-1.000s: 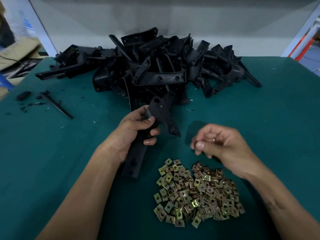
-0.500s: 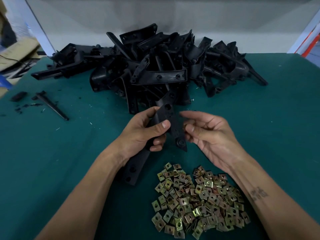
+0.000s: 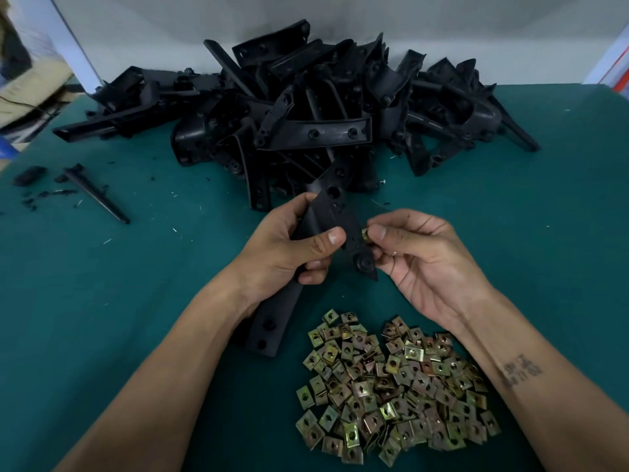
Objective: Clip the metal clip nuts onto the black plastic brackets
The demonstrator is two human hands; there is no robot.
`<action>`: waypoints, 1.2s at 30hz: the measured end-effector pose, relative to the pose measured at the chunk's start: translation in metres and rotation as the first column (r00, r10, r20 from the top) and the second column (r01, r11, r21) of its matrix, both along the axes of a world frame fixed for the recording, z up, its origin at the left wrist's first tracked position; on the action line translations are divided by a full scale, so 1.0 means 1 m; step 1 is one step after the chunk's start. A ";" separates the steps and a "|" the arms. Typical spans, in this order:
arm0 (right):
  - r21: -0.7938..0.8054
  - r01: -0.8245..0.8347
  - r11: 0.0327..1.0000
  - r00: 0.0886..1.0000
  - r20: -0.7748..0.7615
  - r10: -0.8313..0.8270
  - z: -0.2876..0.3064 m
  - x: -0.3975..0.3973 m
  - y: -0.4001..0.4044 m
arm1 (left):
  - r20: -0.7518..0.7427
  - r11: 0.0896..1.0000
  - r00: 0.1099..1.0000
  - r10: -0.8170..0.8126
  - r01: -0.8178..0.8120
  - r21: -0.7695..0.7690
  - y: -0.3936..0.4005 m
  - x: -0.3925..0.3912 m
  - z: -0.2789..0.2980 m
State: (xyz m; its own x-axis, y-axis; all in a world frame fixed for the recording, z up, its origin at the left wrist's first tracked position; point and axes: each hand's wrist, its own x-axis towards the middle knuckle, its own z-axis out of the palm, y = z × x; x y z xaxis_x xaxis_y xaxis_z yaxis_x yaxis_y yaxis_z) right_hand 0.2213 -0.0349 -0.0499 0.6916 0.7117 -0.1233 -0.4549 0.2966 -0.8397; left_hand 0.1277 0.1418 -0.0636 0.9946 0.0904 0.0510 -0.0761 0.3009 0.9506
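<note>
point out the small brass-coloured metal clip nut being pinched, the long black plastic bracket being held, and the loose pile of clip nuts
clip nut (image 3: 364,235), head view, its visible face
bracket (image 3: 335,212), head view, upper flat strip
pile of clip nuts (image 3: 391,386), head view, middle

teal-covered table (image 3: 102,301) — pale wall (image 3: 442,25) behind, cardboard (image 3: 30,83) at far left.

A heap of brackets (image 3: 306,124) lies at the back of the worktop (image 3: 544,216). A pile of clip nuts (image 3: 394,390) lies at the front, right of centre. Between them the left hand (image 3: 289,247) holds one bracket (image 3: 326,229), with the right hand (image 3: 425,257) just beside it, a clip nut (image 3: 365,236) at the bracket's right edge. A loose spike-shaped part (image 3: 97,194) and scraps (image 3: 30,175) lie far left.
</note>
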 end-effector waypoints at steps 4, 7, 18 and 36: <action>-0.049 -0.008 0.999 0.999 0.046 0.011 -0.001 -0.002 0.000 | -0.003 1.000 1.000 0.014 -0.014 0.016 -0.001 0.000 0.000; -0.042 0.000 0.999 1.000 0.029 0.001 -0.002 -0.003 0.001 | -0.002 1.000 1.000 0.010 -0.010 0.015 -0.002 -0.001 0.001; -0.017 0.066 0.998 0.998 -0.010 -0.066 -0.001 -0.005 0.002 | -0.012 0.999 0.999 0.034 -0.033 0.023 -0.002 0.000 0.001; -0.023 0.077 0.997 0.996 0.037 -0.076 0.002 -0.006 0.000 | -0.015 0.999 1.000 0.024 -0.024 0.026 -0.002 -0.001 0.002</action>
State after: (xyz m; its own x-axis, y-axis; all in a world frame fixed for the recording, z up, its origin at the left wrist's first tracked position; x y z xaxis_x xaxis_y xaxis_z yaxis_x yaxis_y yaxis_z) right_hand 0.2154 -0.0347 -0.0477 0.7481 0.6538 -0.1137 -0.4011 0.3090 -0.8624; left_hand 0.1264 0.1399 -0.0615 0.9928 0.1131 0.0382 -0.0681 0.2742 0.9592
